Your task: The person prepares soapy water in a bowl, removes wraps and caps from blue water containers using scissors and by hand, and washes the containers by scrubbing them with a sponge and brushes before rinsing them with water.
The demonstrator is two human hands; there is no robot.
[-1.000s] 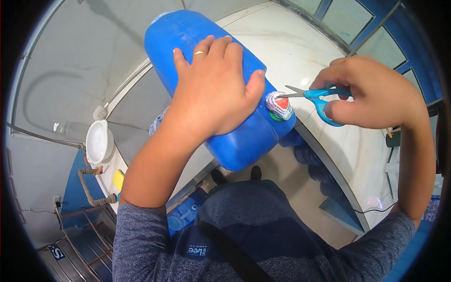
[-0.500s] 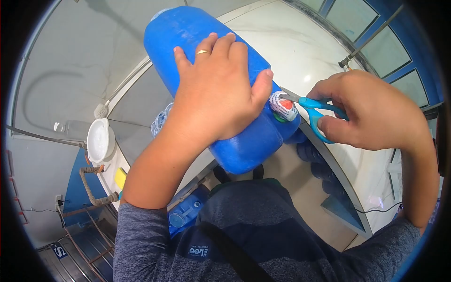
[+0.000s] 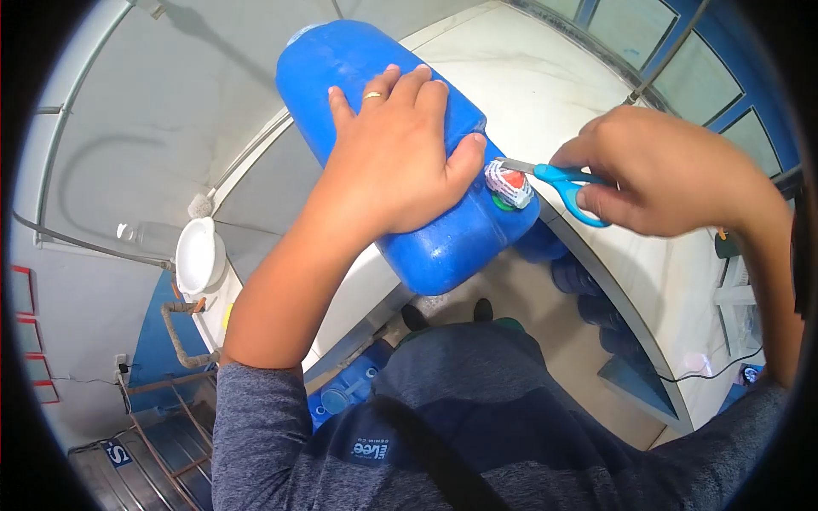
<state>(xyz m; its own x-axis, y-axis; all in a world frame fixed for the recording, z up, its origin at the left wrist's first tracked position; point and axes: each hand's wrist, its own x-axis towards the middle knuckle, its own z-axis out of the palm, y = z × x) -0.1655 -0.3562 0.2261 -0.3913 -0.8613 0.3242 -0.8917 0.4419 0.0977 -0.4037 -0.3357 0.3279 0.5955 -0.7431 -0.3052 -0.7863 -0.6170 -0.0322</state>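
Observation:
A big blue jug point(image 3: 443, 252) lies on its side, slanting across the counter. My left hand point(image 3: 405, 153) rests on top of it, fingers spread and flat, a ring on one finger. At the jug's lower right, a white printed wrap with a red patch point(image 3: 510, 184) covers the neck, with a bit of green under it. My right hand point(image 3: 652, 175) holds scissors with light blue handles point(image 3: 569, 192). Their blades point left and touch the upper edge of the wrap; whether they are fully closed is hard to tell.
The pale counter point(image 3: 545, 85) curves around to the right. A white bowl point(image 3: 200, 258) stands at the left near a wrapped pipe point(image 3: 175, 332). Blue water jugs point(image 3: 351, 385) sit below, and more are under the right counter. A dark cable crosses the counter at the lower right.
The scissor blades have come together from a wider spread and now lie at the wrap's upper edge. My left hand stays on the jug. The view has shifted slightly.

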